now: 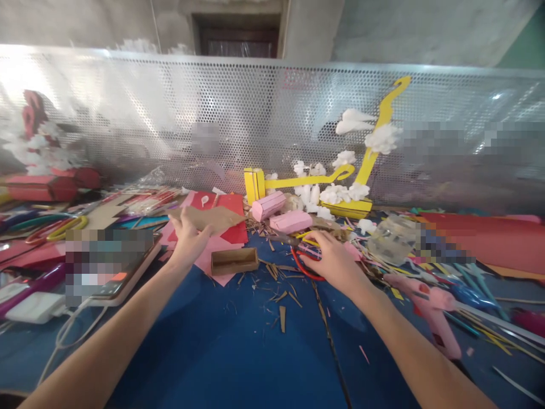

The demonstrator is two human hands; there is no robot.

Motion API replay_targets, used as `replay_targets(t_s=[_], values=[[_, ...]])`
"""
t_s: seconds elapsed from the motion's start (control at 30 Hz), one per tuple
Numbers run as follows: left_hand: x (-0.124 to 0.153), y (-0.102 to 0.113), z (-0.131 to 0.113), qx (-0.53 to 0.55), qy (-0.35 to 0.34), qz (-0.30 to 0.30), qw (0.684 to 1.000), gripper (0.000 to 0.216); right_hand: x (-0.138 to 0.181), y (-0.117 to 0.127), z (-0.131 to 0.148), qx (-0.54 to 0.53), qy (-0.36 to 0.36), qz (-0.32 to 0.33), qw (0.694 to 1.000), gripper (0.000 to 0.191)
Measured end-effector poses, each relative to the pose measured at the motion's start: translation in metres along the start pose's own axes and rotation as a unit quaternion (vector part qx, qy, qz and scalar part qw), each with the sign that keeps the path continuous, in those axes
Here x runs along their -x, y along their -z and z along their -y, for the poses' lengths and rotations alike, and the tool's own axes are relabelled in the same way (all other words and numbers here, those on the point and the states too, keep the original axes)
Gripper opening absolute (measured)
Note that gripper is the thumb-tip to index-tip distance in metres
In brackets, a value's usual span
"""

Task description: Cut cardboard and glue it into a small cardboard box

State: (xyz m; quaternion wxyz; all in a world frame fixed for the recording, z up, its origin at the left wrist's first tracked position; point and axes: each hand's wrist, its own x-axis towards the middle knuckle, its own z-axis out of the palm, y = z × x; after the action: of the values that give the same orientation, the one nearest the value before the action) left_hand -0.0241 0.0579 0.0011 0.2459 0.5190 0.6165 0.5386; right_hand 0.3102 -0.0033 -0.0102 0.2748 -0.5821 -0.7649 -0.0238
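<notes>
My left hand (pixel 187 236) reaches over the blue work surface and pinches the edge of a brown cardboard piece (pixel 217 217) that lies on red and pink paper sheets (pixel 232 227). My right hand (pixel 334 261) rests on red-handled scissors (pixel 303 267), fingers curled round the handle loop. Between my hands sits a small open brown cardboard box (pixel 234 261). Two pink paper boxes (pixel 281 213) lie just beyond, in front of a yellow paper model with white cotton tufts (pixel 340 190).
A pink glue gun (pixel 430 304) lies at the right among paper strips. A clear crumpled plastic item (pixel 392 238) sits beside it. A phone on a charger cable (pixel 110 272) is at the left. A perforated metal screen (pixel 255 113) backs the table. Cardboard scraps (pixel 281 295) litter the middle.
</notes>
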Motion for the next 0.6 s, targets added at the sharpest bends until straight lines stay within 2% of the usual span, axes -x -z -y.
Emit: replay_targets(t_s=[0.1, 0.23, 0.37, 0.43, 0.5, 0.6], values=[[0.002, 0.001, -0.002, -0.027, 0.0, 0.011, 1.0, 0.102, 0.001, -0.007, 0.0, 0.006, -0.008, 0.033, 0.999, 0.023], [0.004, 0.002, -0.003, -0.107, -0.077, 0.001, 0.991, 0.085, 0.002, -0.011, 0.002, 0.005, -0.019, 0.046, 0.999, 0.023], [0.016, 0.0, -0.007, -0.214, -0.216, 0.06, 0.951, 0.056, 0.0, -0.009, 0.004, 0.015, -0.038, 0.042, 0.998, 0.022], [0.025, -0.002, -0.011, -0.232, -0.28, 0.079, 0.928, 0.05, -0.001, -0.008, 0.003, 0.021, -0.047, 0.037, 0.998, 0.021], [0.034, -0.003, -0.016, -0.244, -0.318, 0.093, 0.911, 0.049, -0.001, -0.009, 0.0, 0.027, -0.055, 0.031, 0.998, 0.02], [0.039, 0.0, -0.02, -0.249, -0.335, 0.131, 0.899, 0.051, -0.002, -0.01, -0.004, 0.036, -0.062, 0.023, 0.997, 0.02]])
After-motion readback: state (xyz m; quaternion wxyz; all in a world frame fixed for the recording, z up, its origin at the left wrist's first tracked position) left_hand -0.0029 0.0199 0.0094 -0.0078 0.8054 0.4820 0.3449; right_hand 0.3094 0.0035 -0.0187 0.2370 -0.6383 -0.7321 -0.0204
